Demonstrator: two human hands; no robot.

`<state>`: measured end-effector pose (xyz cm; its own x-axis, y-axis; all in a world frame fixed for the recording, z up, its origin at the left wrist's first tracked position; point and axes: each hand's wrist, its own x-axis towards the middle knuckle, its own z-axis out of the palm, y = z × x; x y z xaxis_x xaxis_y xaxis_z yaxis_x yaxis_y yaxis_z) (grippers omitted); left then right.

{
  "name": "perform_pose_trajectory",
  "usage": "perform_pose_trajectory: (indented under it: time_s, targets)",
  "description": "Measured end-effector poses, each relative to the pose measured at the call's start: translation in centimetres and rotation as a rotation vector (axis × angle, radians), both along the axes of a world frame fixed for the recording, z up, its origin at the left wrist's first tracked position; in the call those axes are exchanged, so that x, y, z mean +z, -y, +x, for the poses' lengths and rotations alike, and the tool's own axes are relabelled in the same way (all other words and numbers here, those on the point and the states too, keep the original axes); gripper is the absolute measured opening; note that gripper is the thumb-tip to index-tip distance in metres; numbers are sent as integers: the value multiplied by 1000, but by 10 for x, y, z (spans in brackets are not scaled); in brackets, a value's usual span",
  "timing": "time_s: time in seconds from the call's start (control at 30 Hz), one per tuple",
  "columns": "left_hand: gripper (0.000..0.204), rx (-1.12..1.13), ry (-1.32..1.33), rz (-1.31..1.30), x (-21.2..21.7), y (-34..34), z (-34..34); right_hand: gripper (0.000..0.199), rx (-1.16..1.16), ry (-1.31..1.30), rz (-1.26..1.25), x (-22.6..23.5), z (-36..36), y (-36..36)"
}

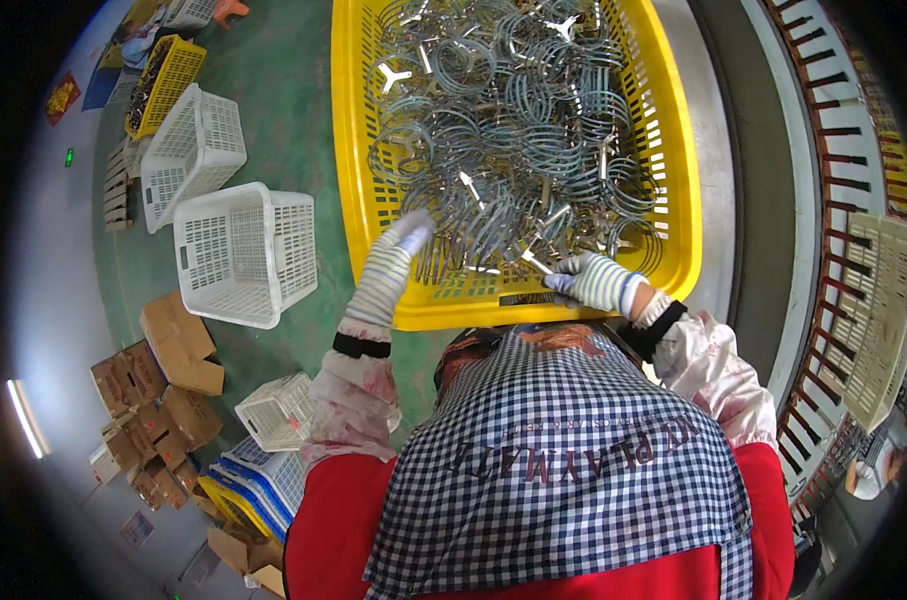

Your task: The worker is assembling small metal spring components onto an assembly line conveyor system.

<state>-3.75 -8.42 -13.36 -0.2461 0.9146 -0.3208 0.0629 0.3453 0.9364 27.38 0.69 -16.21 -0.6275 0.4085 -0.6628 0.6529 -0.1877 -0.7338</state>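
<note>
In front of me a yellow plastic basket (685,225) holds a tangled heap of grey metal rings (533,95), with shiny rod-like and three-armed metal pieces among them. Both my hands wear white striped gloves. My left hand (398,250) reaches over the basket's near left side, at the edge of the heap; its fingertips are blurred, and what they may touch is unclear. At the near right, my right hand (595,283) is closed at the fingertips on a short shiny metal piece (536,262), just above the near rim.
White crates (245,255) stand on the green floor to the left, with cardboard boxes (181,345) nearer me. Stacked blue, white and yellow baskets (248,490) are at the lower left. Along the right runs a rack with dark pegs (841,205), beside a cream crate (878,320).
</note>
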Motion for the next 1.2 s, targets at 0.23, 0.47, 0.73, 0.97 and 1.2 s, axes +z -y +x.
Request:
perform_pose_trajectory:
  time_s: [0.23, 0.47, 0.73, 0.97, 1.2]
  targets:
    - [40, 94, -12, 47, -4, 19, 6, 36, -246, -317, -438, 6, 36, 20]
    - [37, 2, 45, -28, -14, 20, 48, 39, -418, -568, -689, 20, 53, 28]
    - [35, -99, -30, 0, -4, -6, 145, 48, -570, -674, -736, 40, 142, 1]
    - [41, -62, 98, -147, -24, -3, 143, 50, -984, -953, -289, 12, 252, -18]
    - [53, -111, 156, -207, -48, -5, 135, 32, -1734, -609, 727, 22, 463, -10]
